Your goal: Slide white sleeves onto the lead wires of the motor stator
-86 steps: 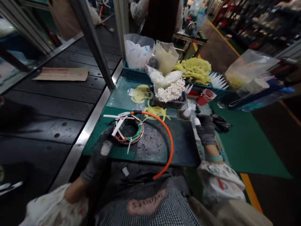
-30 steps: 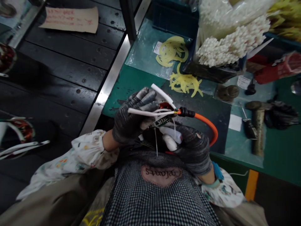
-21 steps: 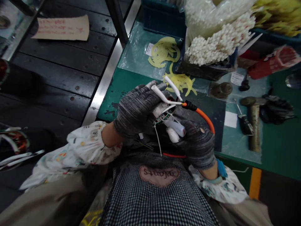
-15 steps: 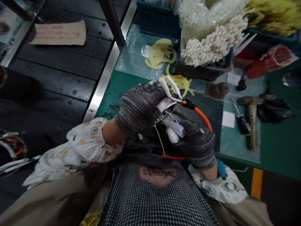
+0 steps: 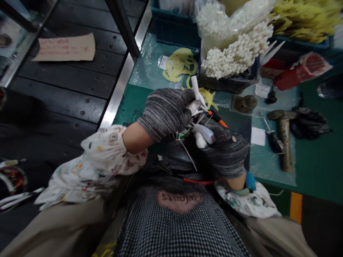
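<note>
Both gloved hands meet in front of the body. The left hand (image 5: 167, 112) and right hand (image 5: 227, 151) are curled tight, fingers touching.

Hammer (image 5: 284, 142) right of right hand (image 5: 226, 151)

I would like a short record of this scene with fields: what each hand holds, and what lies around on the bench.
left hand: gloved, closed over the wound ring and its white sleeves
right hand: gloved, gripping the same ring from the other side
orange cable: runs out from between the hands
bench: green mat
on bench: hammer, yellow cutouts, bundle of white tubes, red roll
</note>
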`<state>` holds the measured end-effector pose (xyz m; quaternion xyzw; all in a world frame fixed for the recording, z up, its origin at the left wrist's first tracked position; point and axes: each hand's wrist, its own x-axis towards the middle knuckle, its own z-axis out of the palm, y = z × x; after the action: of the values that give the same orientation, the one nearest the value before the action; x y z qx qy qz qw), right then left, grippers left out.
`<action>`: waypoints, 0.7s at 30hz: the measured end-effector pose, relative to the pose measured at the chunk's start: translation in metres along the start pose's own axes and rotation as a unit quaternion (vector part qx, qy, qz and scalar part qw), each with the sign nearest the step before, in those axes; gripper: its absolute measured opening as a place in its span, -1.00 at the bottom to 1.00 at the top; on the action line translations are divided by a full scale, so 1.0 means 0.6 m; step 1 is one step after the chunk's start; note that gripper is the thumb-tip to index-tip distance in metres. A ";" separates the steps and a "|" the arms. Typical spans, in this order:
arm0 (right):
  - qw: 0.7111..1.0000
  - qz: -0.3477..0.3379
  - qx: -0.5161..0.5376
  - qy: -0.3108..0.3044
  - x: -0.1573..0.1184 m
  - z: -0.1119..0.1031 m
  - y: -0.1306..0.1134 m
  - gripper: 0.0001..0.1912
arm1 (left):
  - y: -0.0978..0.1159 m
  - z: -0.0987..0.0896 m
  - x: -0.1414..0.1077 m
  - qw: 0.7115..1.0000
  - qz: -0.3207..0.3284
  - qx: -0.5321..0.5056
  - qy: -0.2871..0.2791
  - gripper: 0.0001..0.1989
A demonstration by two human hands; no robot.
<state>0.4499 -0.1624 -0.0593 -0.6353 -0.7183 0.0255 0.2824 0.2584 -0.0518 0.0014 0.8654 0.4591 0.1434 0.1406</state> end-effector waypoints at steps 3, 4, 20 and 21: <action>0.998 -0.037 -0.035 0.041 -0.007 0.000 0.002 -0.79 | -0.001 0.000 0.006 1.000 0.004 0.011 0.003 -0.60; 0.997 -0.039 -0.034 0.054 -0.011 0.000 0.003 -0.77 | -0.002 0.001 0.007 1.000 0.000 0.012 -0.003 -0.59; 0.956 0.145 0.145 0.208 0.105 0.008 0.260 -0.59 | -0.056 -0.019 -0.086 0.989 0.030 0.116 0.091 -0.55; 0.958 0.138 0.139 0.209 0.111 0.019 0.272 -0.57 | -0.066 -0.019 -0.093 0.987 0.019 0.133 0.089 -0.58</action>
<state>0.5896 -0.0657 -0.1085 -0.6743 -0.5377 0.0305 0.5052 0.1943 -0.0760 -0.0094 0.8686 0.4684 0.1603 -0.0200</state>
